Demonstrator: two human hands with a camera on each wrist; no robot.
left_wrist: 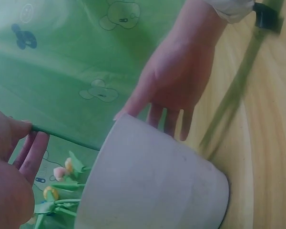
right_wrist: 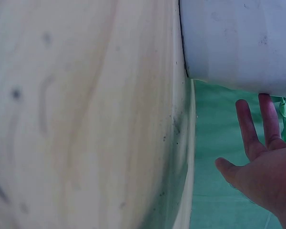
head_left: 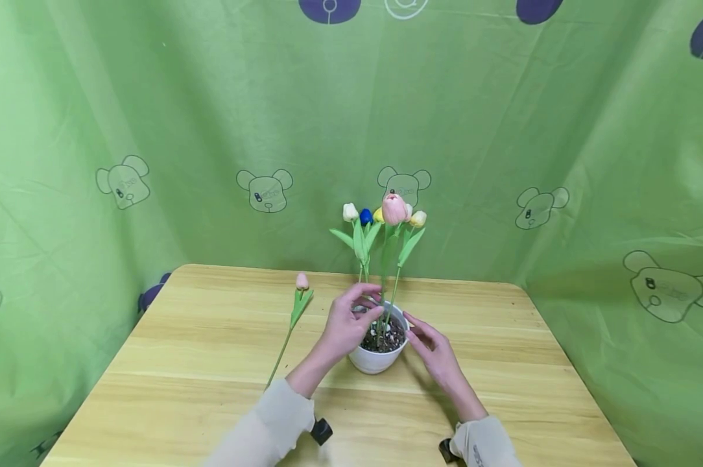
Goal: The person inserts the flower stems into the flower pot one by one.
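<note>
A white flower pot (head_left: pixel 376 363) filled with dark soil (head_left: pixel 390 338) stands on the table, with several artificial tulips upright in it. Between thumb and fingertips, my left hand (head_left: pixel 344 325) pinches the green stem (left_wrist: pixel 69 138) of a tulip over the pot. The large pink tulip head (head_left: pixel 395 209) rises above that hand, nearest the camera. On the pot's other side is my right hand (head_left: pixel 439 357). Its thumb touches the rim, and its fingers extend loosely along the outside (left_wrist: pixel 178 76). White, blue and yellow tulips stand behind the pink one.
Left of the pot, one more pink tulip (head_left: pixel 301 281) lies on the wooden table (head_left: pixel 211 350), its stem running toward my left forearm. A green curtain (head_left: pixel 328 117) with bear prints hangs behind and on both sides. Black devices (head_left: pixel 321 431) are strapped at my wrists.
</note>
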